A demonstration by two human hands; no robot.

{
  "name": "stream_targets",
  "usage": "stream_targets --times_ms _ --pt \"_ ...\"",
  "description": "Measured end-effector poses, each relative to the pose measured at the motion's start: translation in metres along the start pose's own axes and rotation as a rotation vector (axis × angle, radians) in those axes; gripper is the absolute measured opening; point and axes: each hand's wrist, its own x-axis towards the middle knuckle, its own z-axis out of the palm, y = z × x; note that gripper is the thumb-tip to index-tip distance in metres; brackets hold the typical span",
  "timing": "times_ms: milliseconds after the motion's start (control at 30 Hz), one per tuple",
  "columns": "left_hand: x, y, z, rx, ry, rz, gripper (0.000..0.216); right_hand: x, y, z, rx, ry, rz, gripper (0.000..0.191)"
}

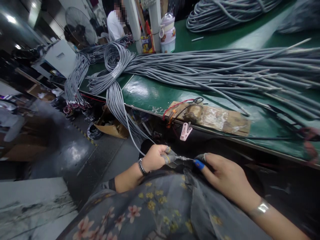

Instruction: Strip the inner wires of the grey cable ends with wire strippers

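My left hand (157, 157), with grey finger covers and a dark bracelet, pinches the end of a grey cable (132, 136) above my lap. That cable rises to the bundle hanging off the bench. Pale stripped strands (184, 158) stretch from my left fingertips across to my right hand (222, 168). The thumb and forefinger of my right hand, one in a blue cover and one in grey, are closed on the far tip of these strands. Between the hands the strands look taut and thin; single wires are too small to tell apart.
A green bench (142, 91) carries a long bundle of grey cables (180, 63) with stripped ends at the right. On its near edge sits a wooden board (225, 121) with a pink clip (185, 131) beside it. A cardboard box (112, 128) stands below. Another person (115, 25) is behind.
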Motion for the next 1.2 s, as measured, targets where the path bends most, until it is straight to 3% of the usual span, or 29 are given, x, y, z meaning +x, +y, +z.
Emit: stream_targets --times_ms 167,300,367,500,667,800,1033,1200 --pt "0.001 -0.005 0.001 0.03 -0.042 0.031 0.044 -0.001 0.0 0.012 0.336 -0.068 0.163 0.031" --pt "-0.001 -0.019 0.005 0.237 -0.142 0.013 0.031 0.004 0.014 0.016 0.51 0.183 0.531 0.033" --pt "-0.001 -0.022 0.005 0.273 -0.146 -0.002 0.03 0.007 0.02 0.013 0.499 0.253 0.591 0.03" --pt "0.003 -0.01 -0.004 0.031 -0.007 0.048 0.043 0.005 0.016 0.004 0.409 0.128 0.33 0.025" --pt "0.005 0.005 -0.012 -0.061 0.013 0.048 0.048 -0.005 0.01 0.0 0.065 0.044 0.066 0.029" --pt "0.003 0.002 -0.008 -0.081 -0.035 0.032 0.047 -0.005 0.011 -0.003 -0.119 0.055 -0.031 0.033" --pt "0.0 0.002 -0.005 -0.033 -0.062 0.033 0.048 0.006 0.005 -0.003 -0.218 0.097 -0.195 0.037" --pt "-0.001 0.002 -0.006 -0.02 -0.044 0.02 0.05 0.005 0.005 0.001 -0.14 0.06 -0.14 0.037"
